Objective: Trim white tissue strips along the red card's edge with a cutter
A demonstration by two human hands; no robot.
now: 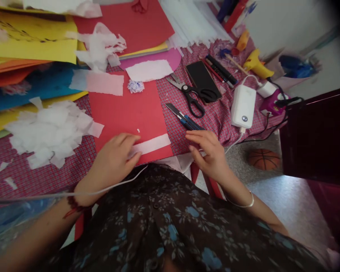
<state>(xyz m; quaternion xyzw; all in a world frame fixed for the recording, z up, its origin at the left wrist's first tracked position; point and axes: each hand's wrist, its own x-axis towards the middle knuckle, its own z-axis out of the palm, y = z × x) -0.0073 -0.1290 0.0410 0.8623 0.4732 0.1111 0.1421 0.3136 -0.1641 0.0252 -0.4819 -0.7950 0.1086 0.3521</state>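
A narrow strip of white paper (155, 143) lies across the lower part of a red paper sheet (124, 117). My left hand (113, 156) rests over the strip's left end, thumb apart from the fingers, covering that end. Off the sheet's right side, my right hand (208, 153) is held with its fingers loosely spread and nothing visible in it. Just beyond its fingertips is a blue-and-black utility knife (184, 118). Black-handled scissors (188, 90) lie farther back. A torn white paper piece (149, 70) and a small blue-speckled crumpled ball (135, 86) are at the sheet's far end.
A heap of white tissue pieces (51, 132) sits on the left. Colored paper sheets (36, 37) are stacked behind it. On the right are a phone (200, 75), a white power bank (243, 105) with a cable, and a yellow glue gun (256, 64). A basketball (263, 159) is on the floor.
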